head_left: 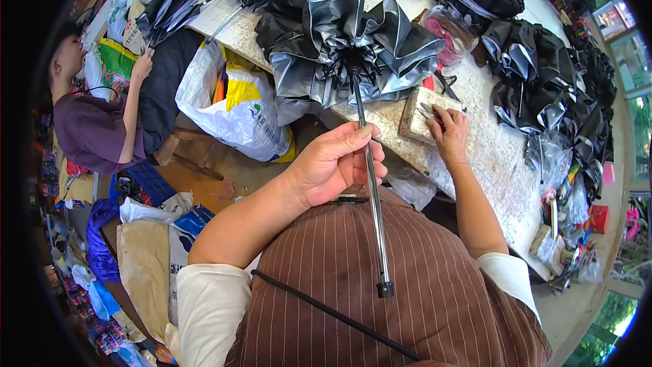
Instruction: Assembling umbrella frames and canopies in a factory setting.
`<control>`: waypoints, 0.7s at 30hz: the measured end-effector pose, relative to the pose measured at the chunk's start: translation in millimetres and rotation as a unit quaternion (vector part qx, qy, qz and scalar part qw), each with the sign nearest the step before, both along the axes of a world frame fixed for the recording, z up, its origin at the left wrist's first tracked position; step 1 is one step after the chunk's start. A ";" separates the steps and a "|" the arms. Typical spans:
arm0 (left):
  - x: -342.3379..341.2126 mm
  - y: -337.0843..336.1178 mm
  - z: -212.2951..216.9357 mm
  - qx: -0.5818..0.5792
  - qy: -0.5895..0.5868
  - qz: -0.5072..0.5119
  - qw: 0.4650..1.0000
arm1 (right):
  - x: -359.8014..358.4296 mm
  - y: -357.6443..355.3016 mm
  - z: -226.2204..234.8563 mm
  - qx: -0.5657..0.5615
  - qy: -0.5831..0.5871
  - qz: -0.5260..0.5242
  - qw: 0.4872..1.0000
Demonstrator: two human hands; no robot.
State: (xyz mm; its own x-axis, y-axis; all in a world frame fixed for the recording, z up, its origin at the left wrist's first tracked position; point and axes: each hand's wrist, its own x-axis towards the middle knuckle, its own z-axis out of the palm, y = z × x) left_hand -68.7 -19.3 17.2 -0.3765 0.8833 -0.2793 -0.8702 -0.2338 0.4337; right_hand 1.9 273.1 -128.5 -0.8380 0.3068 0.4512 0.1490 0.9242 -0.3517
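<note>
My left hand (pixel 343 163) is closed round the metal shaft of a folding umbrella (pixel 372 204). The shaft slants down toward my apron and ends in a black tip. At its far end the black and silver canopy (pixel 401 44) is bunched in loose folds, partly lying on the table, with dark ribs showing at the centre. My right hand (pixel 450 132) lies over a pale, worn block (pixel 414 119) on the table, its fingers a little apart. Its fingertips touch the block's top beside a small dark metal piece (pixel 426 109), whose kind I cannot make out.
Black and silver umbrellas (pixel 526 61) are heaped along the white worktable (pixel 479 177), right and far. A clear plastic jar (pixel 449 34) stands beyond the block. A white and yellow sack (pixel 221 119) is left of the table. Farther left, a seated person (pixel 102 115) holds another umbrella.
</note>
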 end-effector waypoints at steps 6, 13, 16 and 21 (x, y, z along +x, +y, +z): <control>3.3 2.7 16.0 -0.050 0.024 0.032 0.998 | 0.7 0.5 1.3 -0.012 -0.010 0.005 1.000; -37.3 -20.2 26.9 0.186 -0.073 -0.011 0.980 | 3.1 -3.2 5.3 0.004 -0.022 -0.009 1.000; -53.4 -35.5 51.1 0.123 0.100 -0.031 0.987 | 6.6 1.5 13.0 0.036 -0.047 -0.023 0.998; -94.1 -90.2 1.4 -0.311 0.443 0.120 0.833 | -13.8 28.7 72.2 -0.254 -0.002 -0.051 0.966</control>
State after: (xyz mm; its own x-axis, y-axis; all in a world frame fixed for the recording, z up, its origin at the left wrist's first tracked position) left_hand -162.8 -109.5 18.7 -0.8224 0.5418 -0.1734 -0.1059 0.1538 0.9824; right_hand -12.0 301.8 -56.3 -0.7933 0.5690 0.2165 0.2330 0.6123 -0.7555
